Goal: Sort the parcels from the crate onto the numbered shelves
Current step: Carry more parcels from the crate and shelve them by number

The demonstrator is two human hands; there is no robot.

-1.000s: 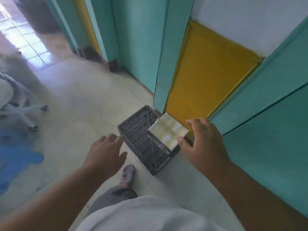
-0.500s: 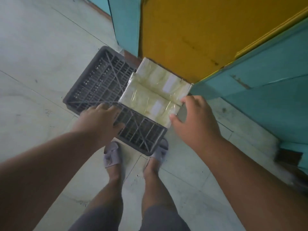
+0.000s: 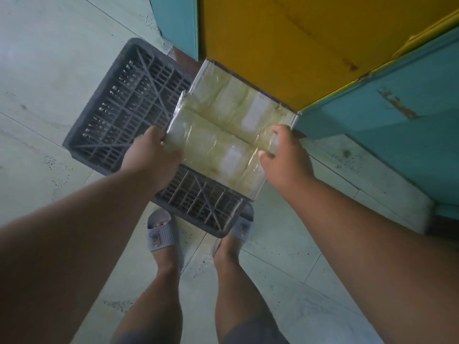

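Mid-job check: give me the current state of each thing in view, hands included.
parcel: taped, lying across the crate's right part, gripped at both ends.
crate: on the floor, visible part holds no other parcel.
left hand: grips the parcel's left end.
right hand: grips the parcel's right end.
slippers: on both feet, at the crate's near edge.

Pale tiled floor [image 3: 49,70] meets yellow panel [image 3: 273,45] and teal wall [image 3: 397,132].

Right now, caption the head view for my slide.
Both hands, left hand and right hand, grip a taped parcel over the crate.
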